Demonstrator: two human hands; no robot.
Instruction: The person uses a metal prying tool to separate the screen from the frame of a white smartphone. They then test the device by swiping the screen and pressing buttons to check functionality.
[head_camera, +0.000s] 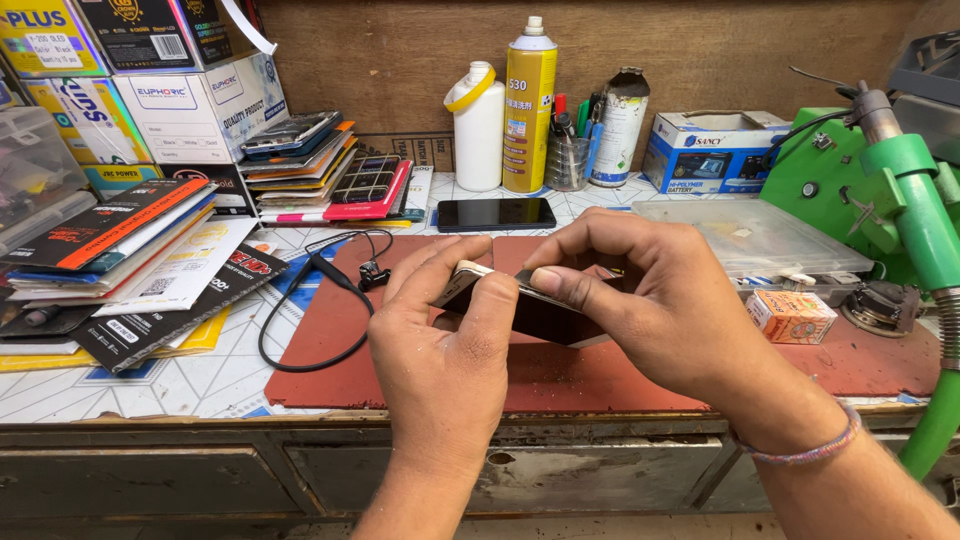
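Phone edges pinched by both hands above mat.

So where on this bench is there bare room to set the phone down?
The red mat is bare in front of both hands, and between the black cable and left hand. Crowded: package stacks left, clear tray and small orange box right.

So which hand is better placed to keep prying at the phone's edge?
Probably the right hand: its thumb tip sits on the phone's raised top edge, while the left hand grips and steadies the body.
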